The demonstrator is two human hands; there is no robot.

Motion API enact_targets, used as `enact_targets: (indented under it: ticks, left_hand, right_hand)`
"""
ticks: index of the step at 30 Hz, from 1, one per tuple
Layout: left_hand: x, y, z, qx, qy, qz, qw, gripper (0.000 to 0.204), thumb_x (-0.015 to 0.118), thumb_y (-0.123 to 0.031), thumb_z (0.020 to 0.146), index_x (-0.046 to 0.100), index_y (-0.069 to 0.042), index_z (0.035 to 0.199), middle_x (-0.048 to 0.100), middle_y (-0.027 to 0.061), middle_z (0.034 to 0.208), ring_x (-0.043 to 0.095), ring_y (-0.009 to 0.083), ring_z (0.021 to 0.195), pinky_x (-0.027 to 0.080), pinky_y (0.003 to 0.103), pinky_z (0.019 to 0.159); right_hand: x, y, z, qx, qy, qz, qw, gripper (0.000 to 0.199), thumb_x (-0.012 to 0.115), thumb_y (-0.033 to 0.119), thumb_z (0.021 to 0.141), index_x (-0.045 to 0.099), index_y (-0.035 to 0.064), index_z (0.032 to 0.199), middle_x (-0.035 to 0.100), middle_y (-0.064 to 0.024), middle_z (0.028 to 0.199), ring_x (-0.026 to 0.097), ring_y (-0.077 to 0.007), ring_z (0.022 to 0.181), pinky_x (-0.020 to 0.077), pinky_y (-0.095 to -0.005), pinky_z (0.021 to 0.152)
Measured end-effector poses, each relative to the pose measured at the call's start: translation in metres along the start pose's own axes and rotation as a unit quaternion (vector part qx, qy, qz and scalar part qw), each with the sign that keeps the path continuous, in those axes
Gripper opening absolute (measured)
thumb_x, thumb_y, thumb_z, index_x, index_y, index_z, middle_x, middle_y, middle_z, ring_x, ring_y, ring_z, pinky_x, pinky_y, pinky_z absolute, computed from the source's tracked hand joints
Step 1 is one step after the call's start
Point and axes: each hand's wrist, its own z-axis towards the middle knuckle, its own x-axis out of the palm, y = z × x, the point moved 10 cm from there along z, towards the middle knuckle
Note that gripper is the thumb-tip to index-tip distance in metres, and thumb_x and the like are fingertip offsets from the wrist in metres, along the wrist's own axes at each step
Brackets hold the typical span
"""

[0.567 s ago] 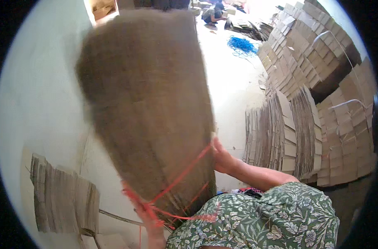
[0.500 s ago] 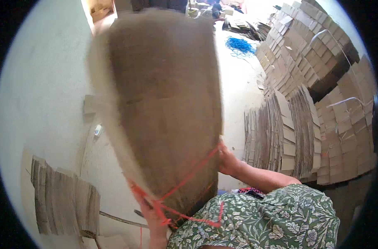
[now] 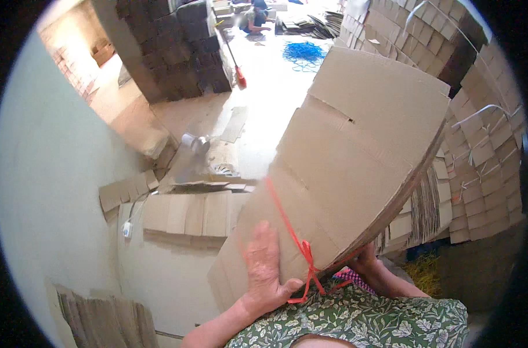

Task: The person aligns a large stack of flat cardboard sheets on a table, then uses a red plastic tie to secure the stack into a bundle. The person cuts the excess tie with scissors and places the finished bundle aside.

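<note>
A thick bundle of flattened brown cardboard sheets, tied with a red string, tilts up and to the right in front of me. My left hand lies flat on the bundle's top face near its lower end, beside the string's knot. My right hand grips the bundle's lower right edge from underneath, fingers partly hidden. My flowered sleeve fills the bottom of the view.
Tall stacks of tied cardboard bundles stand on the right. Flat cardboard sheets lie on the floor at centre left, more at the lower left. A dark stack, a red broom, blue cord and a crouching person are farther back.
The bundle has swung from upright at centre to tilted toward the right, uncovering the floor and sheets on the left. My left hand now rests on its top face.
</note>
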Motion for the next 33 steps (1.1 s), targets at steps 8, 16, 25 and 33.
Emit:
enact_targets:
  ticks: [8,16,25,33]
  left_hand:
    - [0.055,-0.032,0.146,0.071,0.039,-0.016,0.997,0.107,0.044,-0.075,0.082,0.016,0.002,0.150,0.011,0.0277,0.155,0.009,0.0429,0.144,0.009,0.053,0.113]
    - [0.063,-0.023,0.201,0.136,0.036,-0.048,0.989,0.106,0.045,-0.074,0.083,0.015,0.003,0.150,0.010,0.0280,0.155,0.008,0.0445,0.144,0.010,0.053,0.114]
    - [0.083,0.010,0.268,0.122,0.073,-0.055,0.988,0.104,0.047,-0.071,0.084,0.016,0.003,0.149,0.010,0.0277,0.155,0.009,0.0444,0.144,0.009,0.054,0.114]
    - [0.140,0.064,0.385,0.031,0.067,-0.037,0.997,0.102,0.046,-0.071,0.085,0.016,0.002,0.150,0.011,0.0267,0.155,0.011,0.0429,0.144,0.011,0.053,0.113]
  right_hand:
    - [-0.170,0.000,0.052,0.040,-0.102,-0.138,0.984,0.069,0.053,0.054,0.090,0.039,0.0096,0.140,0.047,-0.0098,0.139,0.046,-0.0322,0.127,0.0378,-0.0524,0.105]
    - [-0.169,0.045,0.092,0.045,-0.169,0.307,0.935,0.074,0.052,0.058,0.090,0.033,0.0111,0.143,0.044,-0.0106,0.141,0.044,-0.0302,0.128,0.0373,-0.0502,0.106]
    - [-0.181,0.045,0.149,0.040,-0.126,0.313,0.941,0.072,0.049,0.060,0.090,0.035,0.0121,0.142,0.044,-0.0087,0.139,0.045,-0.0287,0.127,0.0372,-0.0497,0.106]
    - [-0.234,0.047,0.268,0.119,-0.158,0.276,0.940,0.055,0.054,0.050,0.092,0.048,0.0082,0.128,0.054,-0.0117,0.123,0.053,-0.0301,0.113,0.0475,-0.0495,0.092]
